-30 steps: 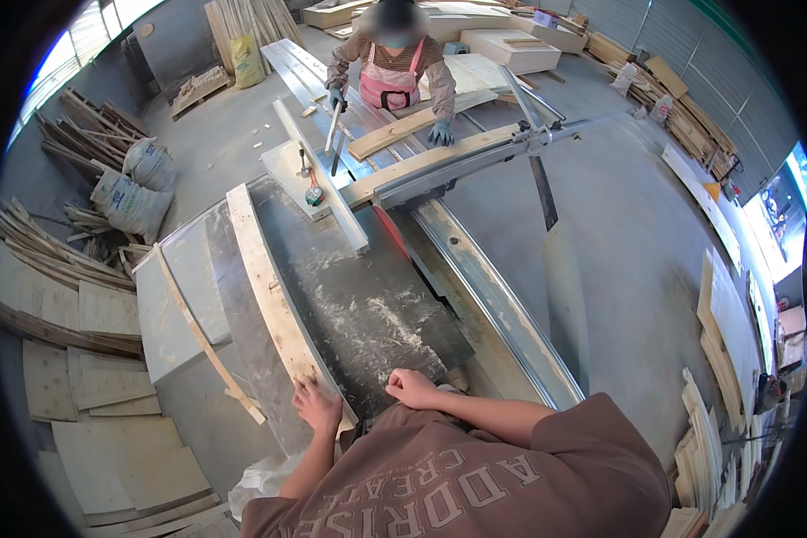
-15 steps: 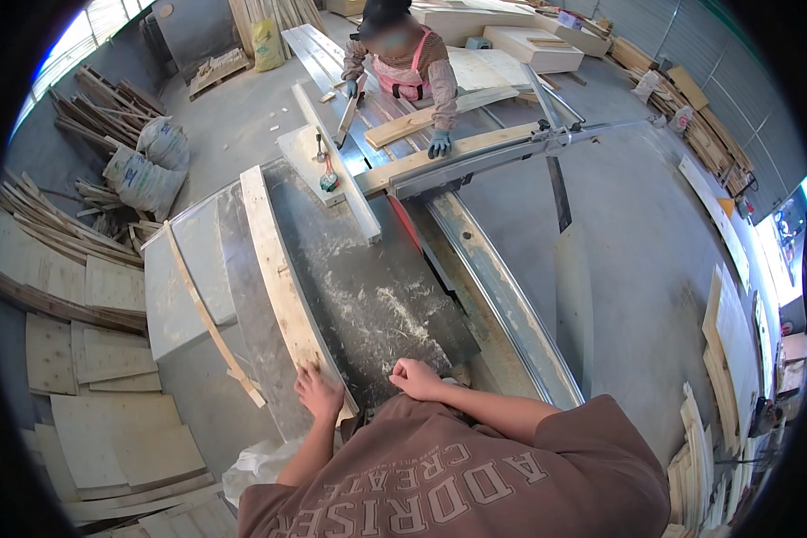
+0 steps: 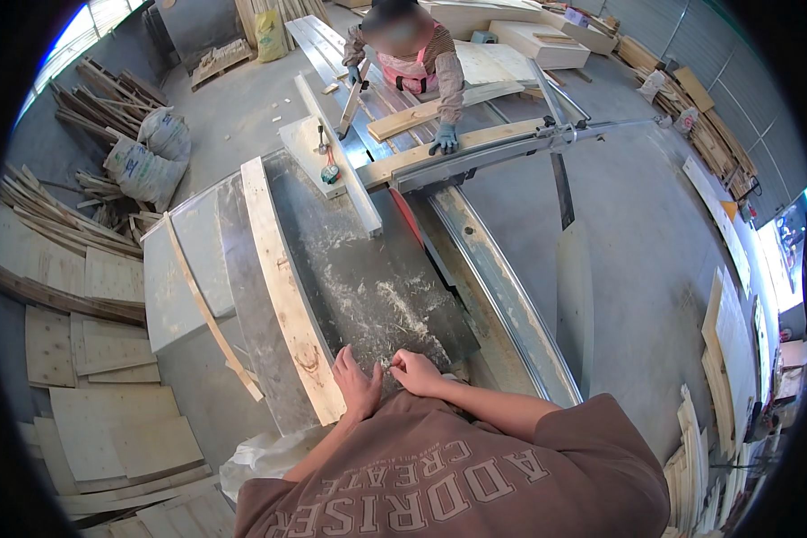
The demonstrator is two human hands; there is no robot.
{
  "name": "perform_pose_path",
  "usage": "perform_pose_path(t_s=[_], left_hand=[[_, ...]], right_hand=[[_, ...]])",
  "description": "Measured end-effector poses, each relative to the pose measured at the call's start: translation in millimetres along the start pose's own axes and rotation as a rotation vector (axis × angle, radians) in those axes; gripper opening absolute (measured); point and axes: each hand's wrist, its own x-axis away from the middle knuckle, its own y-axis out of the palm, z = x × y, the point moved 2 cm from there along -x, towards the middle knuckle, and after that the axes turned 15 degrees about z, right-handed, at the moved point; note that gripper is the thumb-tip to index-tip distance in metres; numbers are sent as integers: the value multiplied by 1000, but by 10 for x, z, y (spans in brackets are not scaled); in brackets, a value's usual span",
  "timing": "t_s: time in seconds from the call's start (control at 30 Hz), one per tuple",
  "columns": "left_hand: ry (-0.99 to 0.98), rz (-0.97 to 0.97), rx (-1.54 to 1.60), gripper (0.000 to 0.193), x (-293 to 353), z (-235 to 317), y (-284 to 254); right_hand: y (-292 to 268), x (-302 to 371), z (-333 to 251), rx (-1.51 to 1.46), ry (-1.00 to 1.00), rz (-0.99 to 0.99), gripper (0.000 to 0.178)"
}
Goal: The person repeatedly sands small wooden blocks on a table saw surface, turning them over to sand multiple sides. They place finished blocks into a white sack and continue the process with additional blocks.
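Resting flat and open, the left hand (image 3: pixel 357 386) touches the plank (image 3: pixel 287 287). Just beside it, the right hand (image 3: pixel 415 370) pinches a small scrap (image 3: pixel 386 363) on the saw table (image 3: pixel 368 269).

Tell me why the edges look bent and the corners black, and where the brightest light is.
Head view: a fisheye lens bows straight lines such as the rail and leaves a black rim around the round picture; daylight glares pale blue at the window top left; the table is evenly lit, sawdust sharp; the left hand and right hand show little blur.
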Motion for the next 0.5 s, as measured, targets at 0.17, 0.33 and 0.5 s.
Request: perform_pose_path(t_s=[0.17,0.33,0.5], left_hand=[[-32,-11,-25,83,28,-75,-9],[-30,-31,-3,81,9,-48,-12],[-31,-44,-2,80,14,-44,-23]], right_hand=[[-29,-7,-27,19,15,-15,25],[-13,-36,20,7,20,-8,24],[14,-44,38,21,13,-13,25]])
